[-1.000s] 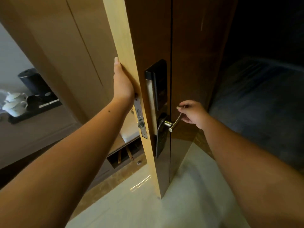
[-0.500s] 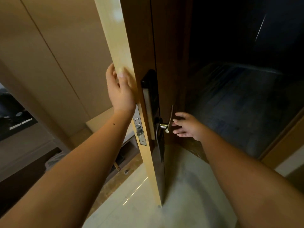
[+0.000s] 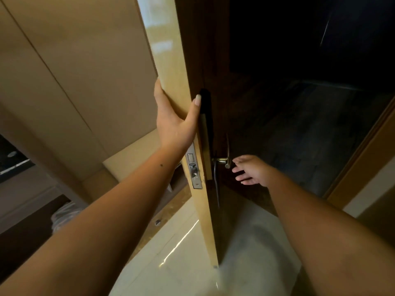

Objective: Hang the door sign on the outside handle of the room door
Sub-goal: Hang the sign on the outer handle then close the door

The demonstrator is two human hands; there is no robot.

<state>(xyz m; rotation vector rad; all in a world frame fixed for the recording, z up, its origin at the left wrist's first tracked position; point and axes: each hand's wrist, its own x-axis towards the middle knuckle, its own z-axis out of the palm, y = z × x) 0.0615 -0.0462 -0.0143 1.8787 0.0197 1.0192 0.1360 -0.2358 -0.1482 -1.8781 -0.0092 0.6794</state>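
The room door [image 3: 171, 60] stands open edge-on in front of me, with its pale edge and metal latch plate [image 3: 193, 167] facing me. My left hand [image 3: 174, 122] grips the door edge above the latch, thumb wrapped over onto the dark lock panel [image 3: 206, 116]. The silver outside handle [image 3: 226, 155] sticks out on the door's right, dark face. My right hand [image 3: 251, 170] hovers just right of the handle with fingers spread and empty, not touching it. No door sign is in view.
A beige wall and wardrobe panels [image 3: 64, 71] fill the left. A dark corridor with carpet [image 3: 320, 135] lies beyond the door on the right. A wooden door frame [image 3: 363, 157] runs along the right side. Glossy pale floor tiles [image 3: 181, 263] lie below.
My right hand let go of the handle and drew off to its right with fingers apart. My left hand shifted from flat on the inner face to gripping the door edge. The door has swung wider.
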